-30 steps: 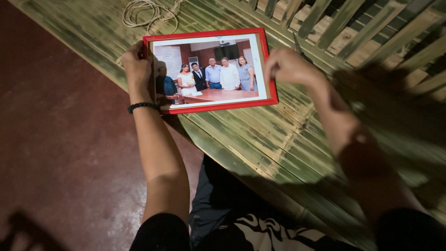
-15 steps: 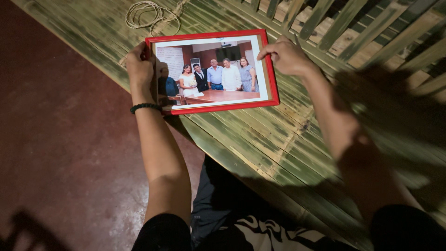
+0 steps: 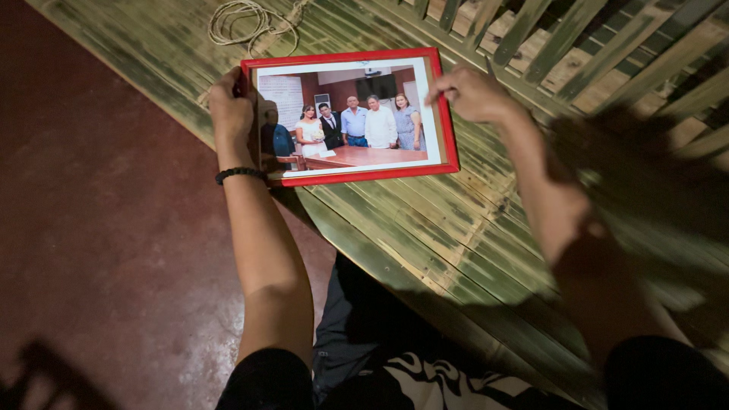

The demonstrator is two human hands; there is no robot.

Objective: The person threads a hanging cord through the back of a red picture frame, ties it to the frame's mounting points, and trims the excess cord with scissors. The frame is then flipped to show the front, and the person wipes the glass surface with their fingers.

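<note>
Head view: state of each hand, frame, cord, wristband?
left hand: gripping the frame's left edge
right hand: fingertips pinched at the frame's right edge
red picture frame: face up, photo showing, over the bamboo slat surface
coiled cord: loose on the slats, untouched
black wristband: on the left wrist

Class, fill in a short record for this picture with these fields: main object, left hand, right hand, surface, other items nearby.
main object: red picture frame with a group photo of people behind a table
left hand: left hand grips the frame's left edge; a dark bracelet sits on the wrist
right hand: right hand pinches the frame's right edge near the top
surface: green slatted bamboo bench under the frame
other items nearby: coiled cord lying on the bench above the frame; reddish floor to the left
</note>
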